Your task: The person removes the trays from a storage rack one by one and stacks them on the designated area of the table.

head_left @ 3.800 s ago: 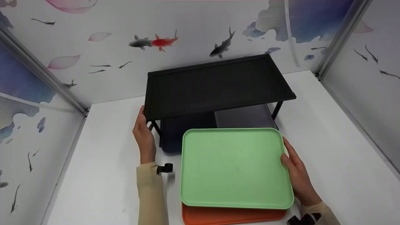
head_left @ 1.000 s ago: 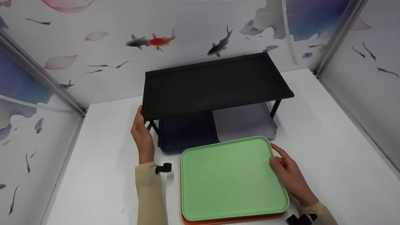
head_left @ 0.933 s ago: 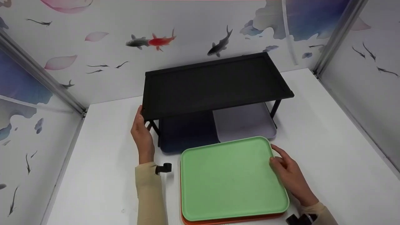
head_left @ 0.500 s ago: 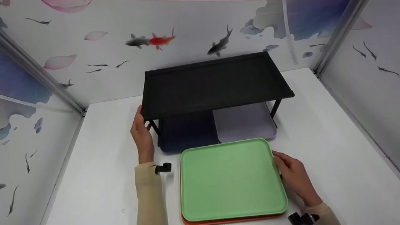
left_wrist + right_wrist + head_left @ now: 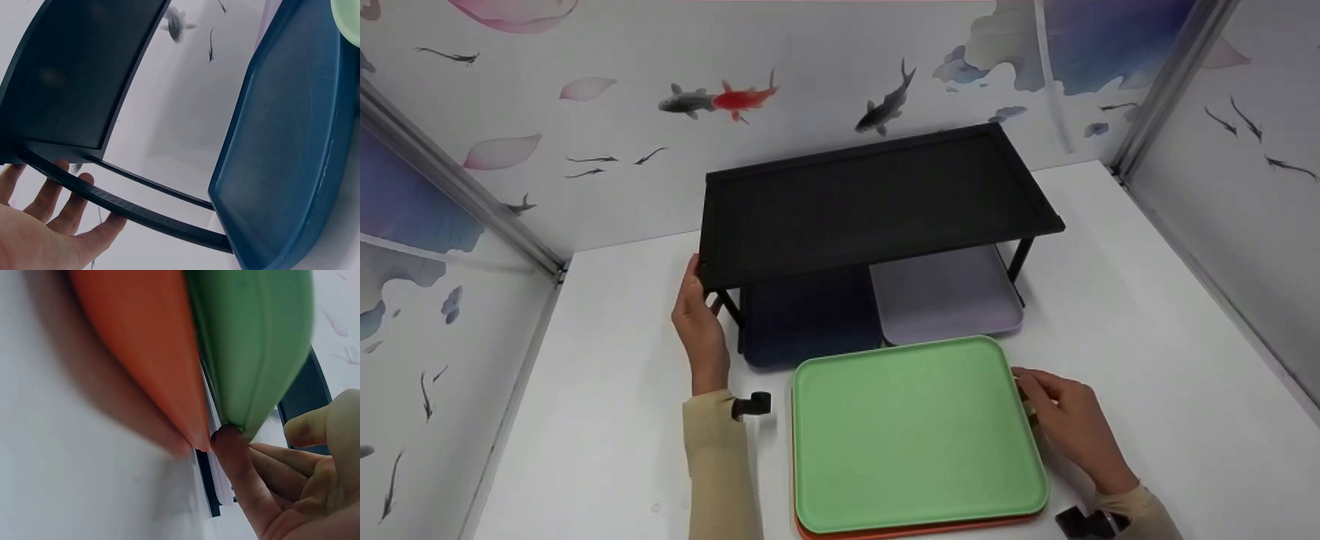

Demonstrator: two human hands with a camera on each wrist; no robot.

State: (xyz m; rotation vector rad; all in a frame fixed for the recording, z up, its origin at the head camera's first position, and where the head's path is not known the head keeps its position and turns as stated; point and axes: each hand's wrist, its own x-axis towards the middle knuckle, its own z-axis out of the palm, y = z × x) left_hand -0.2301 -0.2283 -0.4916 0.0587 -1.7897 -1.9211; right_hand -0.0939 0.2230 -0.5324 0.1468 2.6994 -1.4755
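On white tabletop [image 5: 1110,315], smooth rounded green tray [image 5: 915,435], matte black rack [image 5: 870,202]

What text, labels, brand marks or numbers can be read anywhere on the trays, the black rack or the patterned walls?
None: no readable text shows in any view.
The green plastic tray, orange tray, dark blue tray, lilac tray and black two-tier rack bear no visible marks.
The walls carry only painted fish and petals.

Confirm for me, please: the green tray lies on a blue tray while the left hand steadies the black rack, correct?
Not quite: the green tray lies on an orange tray, as the head and right wrist views show. The blue tray sits under the rack, which the left hand does steady.
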